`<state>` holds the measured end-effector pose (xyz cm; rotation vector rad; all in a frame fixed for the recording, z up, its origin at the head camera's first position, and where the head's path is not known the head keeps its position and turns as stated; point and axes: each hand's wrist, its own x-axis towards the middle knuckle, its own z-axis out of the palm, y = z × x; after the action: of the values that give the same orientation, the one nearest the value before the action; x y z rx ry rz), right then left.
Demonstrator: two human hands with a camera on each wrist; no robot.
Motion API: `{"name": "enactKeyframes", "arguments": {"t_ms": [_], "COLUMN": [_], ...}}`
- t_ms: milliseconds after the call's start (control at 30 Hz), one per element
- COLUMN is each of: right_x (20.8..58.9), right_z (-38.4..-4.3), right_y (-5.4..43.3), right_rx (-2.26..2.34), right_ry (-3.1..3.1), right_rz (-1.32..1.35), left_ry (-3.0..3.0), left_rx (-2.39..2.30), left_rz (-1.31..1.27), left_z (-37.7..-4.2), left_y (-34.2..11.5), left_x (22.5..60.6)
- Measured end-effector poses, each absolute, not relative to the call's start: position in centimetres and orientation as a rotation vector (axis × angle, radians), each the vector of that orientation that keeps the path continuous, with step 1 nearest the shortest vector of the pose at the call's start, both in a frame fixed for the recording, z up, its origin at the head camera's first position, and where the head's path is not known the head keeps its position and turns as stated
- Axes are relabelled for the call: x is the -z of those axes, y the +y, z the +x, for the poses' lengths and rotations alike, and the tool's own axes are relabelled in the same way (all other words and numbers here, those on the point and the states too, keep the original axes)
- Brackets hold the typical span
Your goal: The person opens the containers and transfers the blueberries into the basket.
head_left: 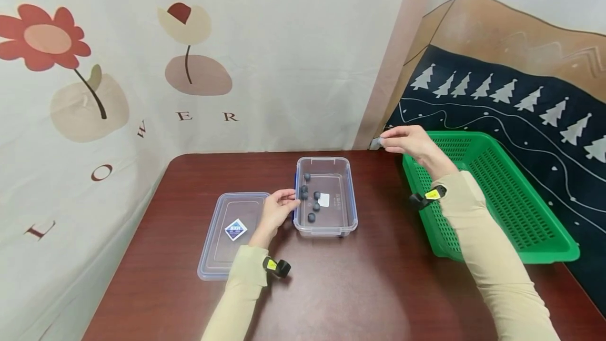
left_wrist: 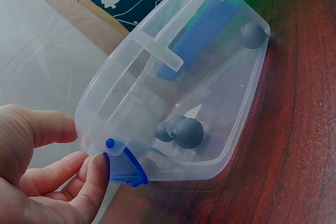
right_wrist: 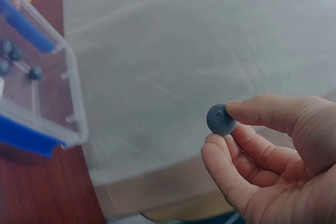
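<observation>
My right hand is raised beside the green basket, pinching a small blue-grey ball with a tiny nub between thumb and fingertips. A clear plastic container with blue side latches stands uncovered on the table. Inside it lie several similar balls, mostly along its left side, and a small white label. At the container's left edge my left hand holds the side by the blue latch, thumb and fingers against the plastic.
A clear lid with a blue-and-white sticker lies on the table left of the container, partly under my left forearm. At the right stands a green perforated basket, my right arm reaching across it. Printed curtains hang behind the brown table.
</observation>
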<state>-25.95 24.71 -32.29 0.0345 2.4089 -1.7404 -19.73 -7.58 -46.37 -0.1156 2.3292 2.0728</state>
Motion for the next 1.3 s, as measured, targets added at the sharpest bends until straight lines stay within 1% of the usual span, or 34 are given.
{"name": "enactKeyframes", "arguments": {"t_ms": [33,333,800,1033,1300], "right_x": [32.2,32.4,35.0,36.0,37.7], "right_z": [-25.8,-24.7,-24.5,-24.7,-25.2], "right_y": [25.2,29.4,34.8,36.4,38.0], "right_rx": [1.772,1.961,2.225,2.164,2.049], "right_ry": [2.396,2.335,2.031,2.024,2.101], "right_rz": [0.037,0.065,0.176,0.315,0.405], "left_ry": [2.33,2.337,2.336,2.342,2.351], "left_rx": [-2.071,-2.068,-2.058,-2.064,-2.048], "left_rz": [-0.123,-0.115,-0.131,-0.113,-0.123], "left_z": [-20.0,-20.0,-19.9,-19.9,-20.0], "left_y": [-7.6,-7.7,-7.7,-7.7,-7.6], "left_x": [46.9,47.0,46.8,46.8,46.7]}}
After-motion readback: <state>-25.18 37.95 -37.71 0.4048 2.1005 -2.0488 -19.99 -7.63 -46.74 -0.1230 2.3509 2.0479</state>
